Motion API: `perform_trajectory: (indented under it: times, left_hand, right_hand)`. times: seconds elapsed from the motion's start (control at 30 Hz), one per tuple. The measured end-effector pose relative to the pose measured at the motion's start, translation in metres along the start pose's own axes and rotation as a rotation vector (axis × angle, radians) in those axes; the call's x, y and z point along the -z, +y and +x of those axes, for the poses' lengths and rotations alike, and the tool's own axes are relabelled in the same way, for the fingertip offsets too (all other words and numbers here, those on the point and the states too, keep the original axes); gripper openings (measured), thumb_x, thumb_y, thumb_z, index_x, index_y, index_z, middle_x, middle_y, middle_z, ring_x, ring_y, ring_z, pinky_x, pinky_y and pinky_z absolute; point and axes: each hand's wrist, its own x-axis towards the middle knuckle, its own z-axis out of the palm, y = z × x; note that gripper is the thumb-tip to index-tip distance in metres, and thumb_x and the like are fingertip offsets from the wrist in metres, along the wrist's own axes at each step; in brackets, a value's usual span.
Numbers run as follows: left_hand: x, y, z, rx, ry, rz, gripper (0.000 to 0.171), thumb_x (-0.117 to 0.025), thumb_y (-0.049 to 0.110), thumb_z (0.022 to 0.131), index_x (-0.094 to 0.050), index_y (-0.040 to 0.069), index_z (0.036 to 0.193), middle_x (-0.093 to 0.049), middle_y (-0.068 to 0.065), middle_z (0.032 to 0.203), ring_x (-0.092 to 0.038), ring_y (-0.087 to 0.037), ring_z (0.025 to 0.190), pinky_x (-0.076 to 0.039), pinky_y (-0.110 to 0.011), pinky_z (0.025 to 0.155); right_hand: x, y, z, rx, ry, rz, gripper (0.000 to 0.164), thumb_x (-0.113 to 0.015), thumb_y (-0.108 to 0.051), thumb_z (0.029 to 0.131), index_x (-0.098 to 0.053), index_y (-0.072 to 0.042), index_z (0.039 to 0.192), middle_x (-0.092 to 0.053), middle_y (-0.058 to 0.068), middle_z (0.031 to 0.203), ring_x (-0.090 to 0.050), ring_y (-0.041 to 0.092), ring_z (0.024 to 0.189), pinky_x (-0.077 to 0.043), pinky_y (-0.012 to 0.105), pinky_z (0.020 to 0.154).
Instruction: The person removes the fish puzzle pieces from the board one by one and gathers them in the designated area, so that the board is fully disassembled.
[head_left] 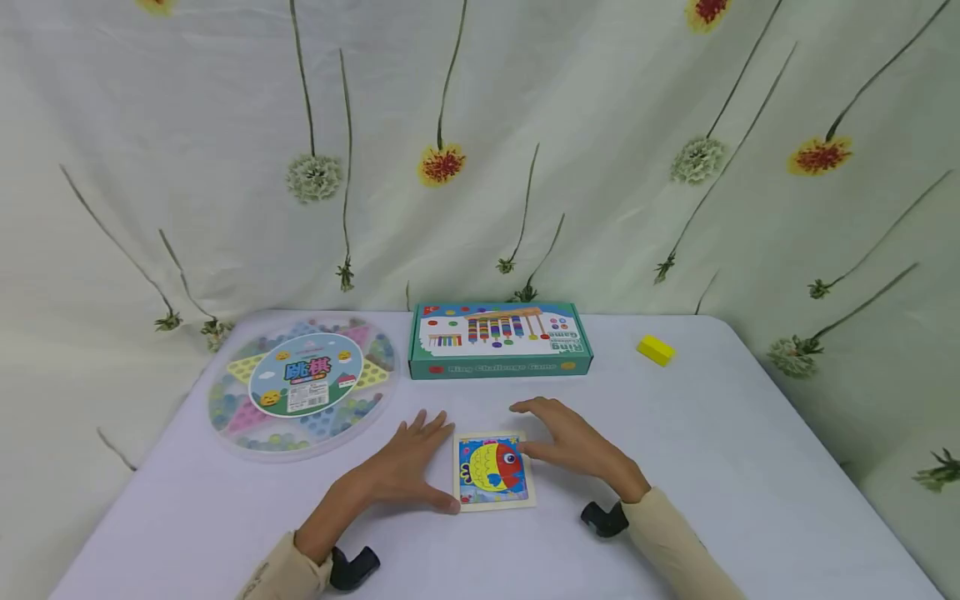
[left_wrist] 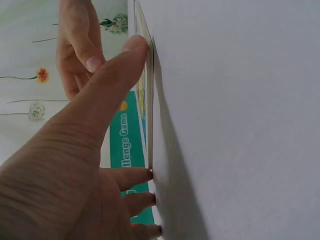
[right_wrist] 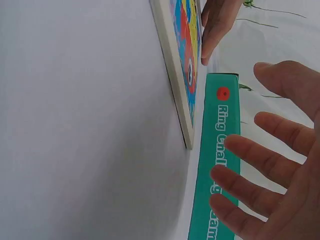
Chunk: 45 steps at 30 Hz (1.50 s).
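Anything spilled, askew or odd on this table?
Only mildly: the yellow block lies alone and angled, off to the right of the green box. The fish board looks intact; I see no spill.

Beige on both arms here: the left sleeve (head_left: 288,571) runs down to the wrist with a little dark marking (too small to read from here), and the right sleeve (head_left: 675,542) matches in pale cloth. And at the wrists, black! The left wrist piece (head_left: 355,570) is stubby, bent like an elbow; the right wrist piece (head_left: 604,520) is much the same. Left hand (head_left: 401,462) and right hand (head_left: 577,443), both bare.
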Motion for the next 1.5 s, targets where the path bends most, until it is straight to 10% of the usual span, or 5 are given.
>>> perform_trajectory:
  times: [0.6,1.5]
  left_hand:
    - [-0.002,-0.003,0.004,-0.002,0.012,0.064,0.110,-0.078,0.065,0.061,-0.036,0.015,0.149,-0.016,-0.011,0.160,0.000,-0.040,0.146,-0.001,-0.062,0.115]
    - [-0.009,0.000,0.005,-0.018,0.010,0.068,0.109,-0.078,0.065,0.062,-0.037,0.014,0.148,-0.017,-0.012,0.159,-0.001,-0.040,0.146,-0.001,-0.061,0.115]
  right_hand:
    - [-0.023,-0.019,0.045,0.081,-0.158,-0.029,0.035,-0.073,-0.024,0.085,-0.068,-0.017,0.118,-0.060,0.001,0.119,-0.048,0.018,0.112,-0.046,0.037,0.094]
    - [-0.040,-0.015,0.045,0.039,-0.085,-0.033,0.016,-0.065,-0.011,0.089,-0.070,-0.015,0.103,-0.058,0.002,0.110,-0.047,0.020,0.107,-0.041,0.043,0.096]
